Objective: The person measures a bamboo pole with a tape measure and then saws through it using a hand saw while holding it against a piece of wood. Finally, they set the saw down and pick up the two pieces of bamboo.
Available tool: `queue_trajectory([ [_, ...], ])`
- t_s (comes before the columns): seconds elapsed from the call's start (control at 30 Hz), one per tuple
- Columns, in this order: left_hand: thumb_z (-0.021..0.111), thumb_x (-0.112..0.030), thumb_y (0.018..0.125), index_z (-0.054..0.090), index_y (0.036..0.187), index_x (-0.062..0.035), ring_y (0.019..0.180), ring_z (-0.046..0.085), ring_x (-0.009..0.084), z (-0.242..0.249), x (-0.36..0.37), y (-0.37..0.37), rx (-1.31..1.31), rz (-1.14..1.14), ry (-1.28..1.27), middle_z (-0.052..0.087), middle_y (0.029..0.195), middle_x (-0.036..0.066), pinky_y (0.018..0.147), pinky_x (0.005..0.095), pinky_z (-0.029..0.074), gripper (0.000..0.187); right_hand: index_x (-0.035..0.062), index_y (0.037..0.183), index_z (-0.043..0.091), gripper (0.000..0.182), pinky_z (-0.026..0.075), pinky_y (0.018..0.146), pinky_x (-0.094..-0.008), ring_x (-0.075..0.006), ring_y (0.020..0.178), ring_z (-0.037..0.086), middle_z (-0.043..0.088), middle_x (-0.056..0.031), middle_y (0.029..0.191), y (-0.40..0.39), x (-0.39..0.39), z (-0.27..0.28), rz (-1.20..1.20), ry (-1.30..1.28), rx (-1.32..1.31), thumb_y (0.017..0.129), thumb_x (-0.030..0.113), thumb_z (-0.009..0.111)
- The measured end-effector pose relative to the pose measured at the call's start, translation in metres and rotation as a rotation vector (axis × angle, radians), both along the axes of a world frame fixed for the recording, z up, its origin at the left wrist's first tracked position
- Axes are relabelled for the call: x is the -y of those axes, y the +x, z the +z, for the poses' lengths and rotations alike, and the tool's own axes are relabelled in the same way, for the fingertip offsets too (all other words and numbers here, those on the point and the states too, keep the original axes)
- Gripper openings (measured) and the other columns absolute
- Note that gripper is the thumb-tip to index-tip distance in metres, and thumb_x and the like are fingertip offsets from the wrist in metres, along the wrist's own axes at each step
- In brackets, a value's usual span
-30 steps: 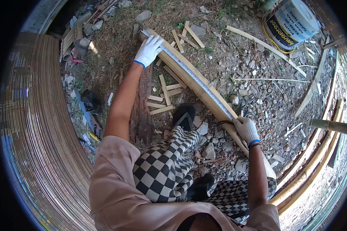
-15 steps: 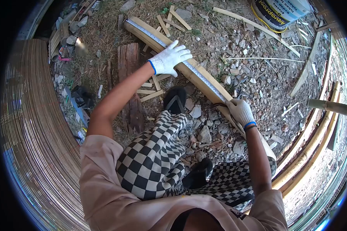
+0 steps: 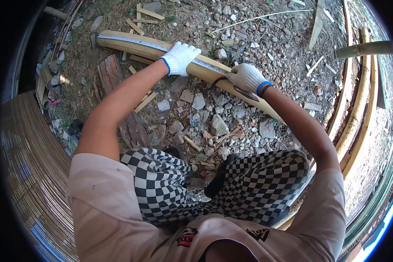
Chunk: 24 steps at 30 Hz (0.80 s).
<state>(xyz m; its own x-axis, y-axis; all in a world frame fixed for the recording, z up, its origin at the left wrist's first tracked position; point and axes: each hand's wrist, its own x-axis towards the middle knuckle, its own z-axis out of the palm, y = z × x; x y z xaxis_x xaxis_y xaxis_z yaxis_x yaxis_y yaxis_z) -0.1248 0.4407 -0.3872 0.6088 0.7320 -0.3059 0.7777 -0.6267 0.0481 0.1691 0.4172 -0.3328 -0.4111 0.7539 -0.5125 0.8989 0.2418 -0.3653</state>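
Observation:
A long bamboo pole (image 3: 201, 73) lies diagonally in front of my knees, with a white measuring tape (image 3: 135, 41) stretched along its upper side. My left hand (image 3: 181, 58), in a white glove with a blue cuff, lies over the tape and pole, its fingers now curled round the far side. Further right, my gloved right hand (image 3: 247, 79) pinches the near end of the tape at the pole. A dark curved blade or strap (image 3: 245, 93) shows just below the right hand; what it belongs to is unclear.
A weathered reddish plank (image 3: 125, 111) lies left of my feet among cut bamboo strips (image 3: 146, 102). Stones (image 3: 219, 125) cover the ground before me. Long bamboo poles (image 3: 356, 105) lie at the right, with a green bamboo piece (image 3: 366, 49) across them.
The view has shifted, and the pole appears higher and further left. My left hand has gone from spread fingers to curled ones on the pole. The bucket has left the view.

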Motion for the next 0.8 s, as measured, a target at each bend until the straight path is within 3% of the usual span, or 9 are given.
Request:
queue_trajectory([
  [0.23, 0.084, -0.027, 0.065, 0.059, 0.136, -0.006, 0.113, 0.068, 0.0368, -0.011, 0.008, -0.007, 0.202, -0.042, 0.083, 0.07, 0.118, 0.017, 0.099, 0.0478, 0.051, 0.078, 0.0037, 0.104, 0.081, 0.041, 0.06, 0.089, -0.048, -0.0413, 0.09, 0.076, 0.077, -0.0238, 0.094, 0.052, 0.041, 0.004, -0.079, 0.137, -0.036, 0.1, 0.038, 0.059],
  [0.37, 0.083, -0.027, 0.066, 0.059, 0.134, -0.0057, 0.112, 0.068, 0.038, -0.014, 0.004, -0.023, 0.22, -0.081, 0.129, 0.07, 0.119, 0.018, 0.098, 0.0486, 0.053, 0.075, 0.003, 0.101, 0.079, 0.042, 0.059, 0.089, -0.0489, -0.0411, 0.089, 0.076, 0.077, -0.0227, 0.095, 0.088, 0.071, 0.009, -0.177, 0.166, 0.128, 0.104, 0.037, 0.054],
  [0.57, 0.086, -0.026, 0.064, 0.058, 0.135, -0.0063, 0.117, 0.067, 0.0377, -0.001, 0.0, -0.046, 0.172, -0.074, 0.135, 0.069, 0.122, 0.018, 0.1, 0.0485, 0.052, 0.079, 0.0054, 0.108, 0.082, 0.04, 0.058, 0.088, -0.0441, -0.0363, 0.088, 0.076, 0.078, -0.0194, 0.096, 0.135, 0.082, 0.008, -0.216, 0.076, 0.059, 0.102, 0.04, 0.063],
  [0.6, 0.087, -0.026, 0.064, 0.058, 0.136, -0.0058, 0.118, 0.066, 0.0382, 0.002, -0.001, -0.052, 0.174, -0.063, 0.147, 0.069, 0.123, 0.018, 0.101, 0.0485, 0.052, 0.081, 0.0053, 0.107, 0.082, 0.039, 0.057, 0.087, -0.0419, -0.032, 0.085, 0.075, 0.078, -0.0177, 0.093, 0.135, 0.082, 0.013, -0.242, 0.052, 0.049, 0.1, 0.041, 0.067],
  [0.8, 0.091, -0.028, 0.064, 0.059, 0.142, -0.0041, 0.122, 0.065, 0.0403, 0.006, -0.019, -0.118, 0.194, -0.008, 0.232, 0.068, 0.131, 0.02, 0.109, 0.0485, 0.051, 0.087, 0.0048, 0.108, 0.082, 0.042, 0.057, 0.085, -0.0422, -0.0285, 0.082, 0.073, 0.078, -0.0157, 0.09, 0.139, 0.076, 0.023, -0.278, -0.002, 0.033, 0.099, 0.044, 0.069],
])
